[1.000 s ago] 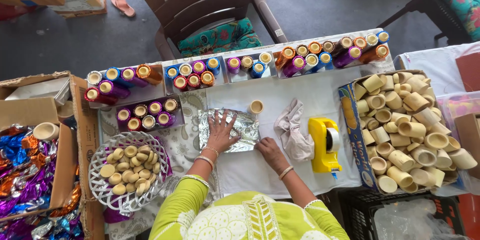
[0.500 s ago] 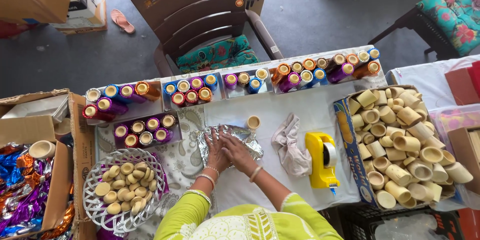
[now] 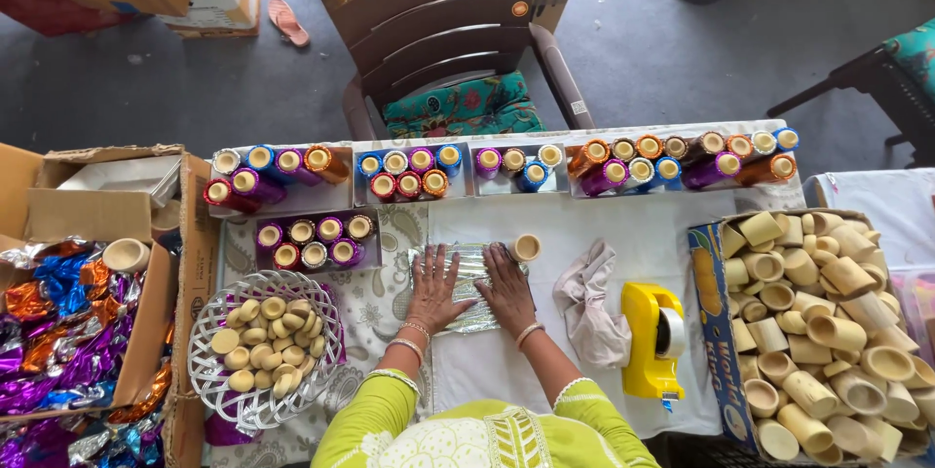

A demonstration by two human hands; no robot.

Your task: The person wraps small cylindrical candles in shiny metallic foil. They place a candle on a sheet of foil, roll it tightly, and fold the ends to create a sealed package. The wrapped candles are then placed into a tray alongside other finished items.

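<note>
Below, I see the white table [image 3: 604,244], then the cardboard box [image 3: 716,332] of bare cups at right. My left hand [image 3: 436,285] and right hand [image 3: 508,288] lie flat, fingers spread, holding nothing, pressing the silver foil sheet [image 3: 469,263] at the table's middle. One small cup [image 3: 527,248] stands just beside my right fingertips.

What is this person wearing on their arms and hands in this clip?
Both arms wear lime-green sleeves ending short of the wrist, each cuff edged with white trim. The left hand has two thin light-coloured bangles at its wrist; the right hand has one similar bangle. No gloves. Rings cannot be made out.
</note>
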